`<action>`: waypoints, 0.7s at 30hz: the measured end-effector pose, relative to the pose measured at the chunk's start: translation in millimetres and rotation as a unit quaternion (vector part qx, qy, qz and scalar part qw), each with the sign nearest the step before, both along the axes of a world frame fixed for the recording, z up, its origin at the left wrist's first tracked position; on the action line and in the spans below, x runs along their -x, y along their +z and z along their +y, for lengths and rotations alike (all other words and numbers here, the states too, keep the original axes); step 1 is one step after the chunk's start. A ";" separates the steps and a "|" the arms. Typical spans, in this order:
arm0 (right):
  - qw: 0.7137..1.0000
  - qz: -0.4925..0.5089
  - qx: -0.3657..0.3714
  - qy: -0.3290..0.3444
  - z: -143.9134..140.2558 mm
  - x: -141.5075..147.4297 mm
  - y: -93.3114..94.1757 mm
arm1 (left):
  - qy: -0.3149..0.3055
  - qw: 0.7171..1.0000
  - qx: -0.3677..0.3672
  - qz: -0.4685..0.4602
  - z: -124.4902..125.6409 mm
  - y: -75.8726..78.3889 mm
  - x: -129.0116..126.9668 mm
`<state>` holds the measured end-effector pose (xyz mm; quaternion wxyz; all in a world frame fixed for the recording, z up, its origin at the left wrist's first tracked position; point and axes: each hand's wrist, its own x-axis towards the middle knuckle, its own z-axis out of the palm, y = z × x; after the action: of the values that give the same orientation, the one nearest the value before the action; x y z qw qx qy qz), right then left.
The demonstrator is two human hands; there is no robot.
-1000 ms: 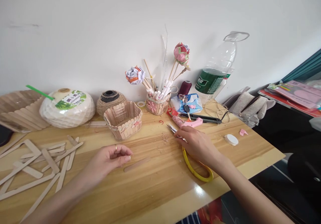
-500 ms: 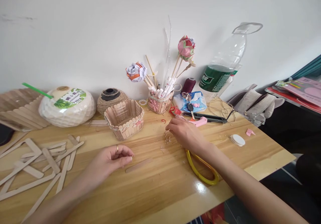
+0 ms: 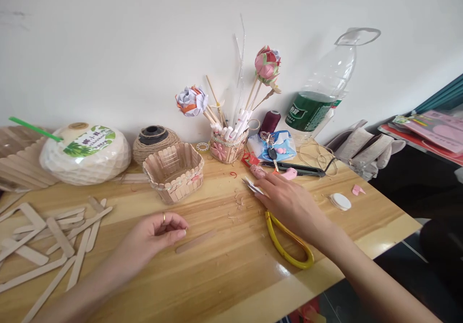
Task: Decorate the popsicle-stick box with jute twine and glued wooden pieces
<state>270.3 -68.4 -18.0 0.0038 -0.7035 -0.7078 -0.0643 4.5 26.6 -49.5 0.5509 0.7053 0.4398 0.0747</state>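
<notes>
R hand (image 3: 289,202) had slid back from the shavings onto the yellow scissors (image 3: 285,238), fingers spread, no grip; L hand (image 3: 155,233) stayed loosely curled, empty, beside stick (image 3: 195,242) on tabletop (image 3: 231,274).

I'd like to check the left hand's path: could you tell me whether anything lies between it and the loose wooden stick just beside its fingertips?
Nothing visible does. The left hand rests on the table, and the wooden stick lies just right of its fingertips with only bare tabletop between. The basket sits farther back.
</notes>
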 end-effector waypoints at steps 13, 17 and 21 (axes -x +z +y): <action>0.987 0.072 -0.064 -0.127 -75.0 0.2 -38.0 | 0.006 1.000 -0.010 0.018 -2.4 -3.0 -4.6; 0.962 0.227 -0.054 -0.139 -73.8 -11.5 -36.7 | 0.013 0.999 -0.012 0.028 -1.9 -2.6 -5.4; 0.886 0.434 -0.071 -0.147 -79.6 -27.3 -28.0 | 0.008 0.999 -0.018 0.033 -1.4 -2.5 -5.6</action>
<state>297.6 -148.0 -46.1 0.3508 -0.7550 -0.5176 0.1977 10.0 25.2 -52.0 0.5230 0.7133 0.4623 0.0637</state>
